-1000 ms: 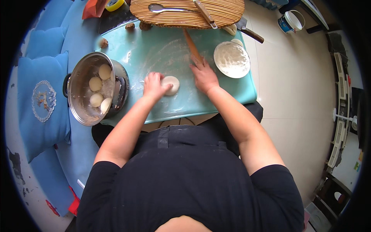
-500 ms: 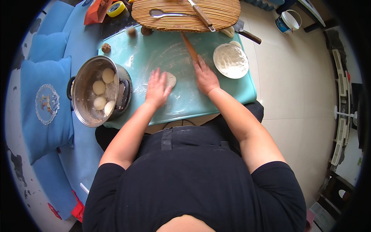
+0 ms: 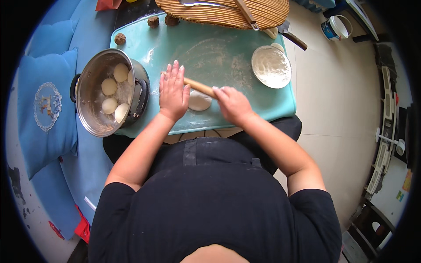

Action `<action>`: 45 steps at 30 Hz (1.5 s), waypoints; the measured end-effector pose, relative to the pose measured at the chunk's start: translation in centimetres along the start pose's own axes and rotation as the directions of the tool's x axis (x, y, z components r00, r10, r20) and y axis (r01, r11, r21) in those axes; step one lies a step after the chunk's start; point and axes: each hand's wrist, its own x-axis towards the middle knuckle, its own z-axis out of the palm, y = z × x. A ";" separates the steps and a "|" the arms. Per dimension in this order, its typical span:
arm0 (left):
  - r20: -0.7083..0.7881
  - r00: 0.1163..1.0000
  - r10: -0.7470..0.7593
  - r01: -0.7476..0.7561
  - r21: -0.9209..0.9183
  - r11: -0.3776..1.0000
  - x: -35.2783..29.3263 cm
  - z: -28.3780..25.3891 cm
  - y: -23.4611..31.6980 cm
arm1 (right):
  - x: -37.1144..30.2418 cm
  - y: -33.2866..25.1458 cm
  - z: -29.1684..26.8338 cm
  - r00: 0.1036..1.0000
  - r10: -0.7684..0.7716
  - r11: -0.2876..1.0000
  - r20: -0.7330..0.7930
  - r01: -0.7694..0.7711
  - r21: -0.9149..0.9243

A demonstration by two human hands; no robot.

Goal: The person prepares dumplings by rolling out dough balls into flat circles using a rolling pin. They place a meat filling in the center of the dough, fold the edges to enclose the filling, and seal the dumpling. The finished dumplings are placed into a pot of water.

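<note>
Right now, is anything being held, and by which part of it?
The right grip holds the wooden rolling pin by its right end; the left grip lies open and flat over the other end.

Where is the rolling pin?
In the head view, the rolling pin is near the middle of the teal tabletop, slanting from beneath the open left hand to the right hand, along the far edge of the flat dough.

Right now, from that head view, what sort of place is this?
Probably a home living room serving as a dough-making spot: a blue sofa with a cushion stands beside a flour-dusted turquoise table, where a rolling pin is in use.
</note>
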 end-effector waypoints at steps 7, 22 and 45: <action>0.328 0.941 -0.078 0.014 0.195 0.981 1.7 3.9 -1.5 | -0.9 0.2 2.1 0.984 0.137 0.977 0.114 -0.115 -0.179; 0.214 0.971 -0.105 0.051 0.245 0.968 2.9 5.6 -1.6 | 2.7 1.6 1.2 0.904 0.268 0.945 0.333 -0.179 -0.273; 0.108 0.974 0.201 -0.181 -0.168 0.969 -3.5 3.8 0.0 | 0.4 3.5 0.8 0.963 0.263 0.965 0.062 -0.264 0.008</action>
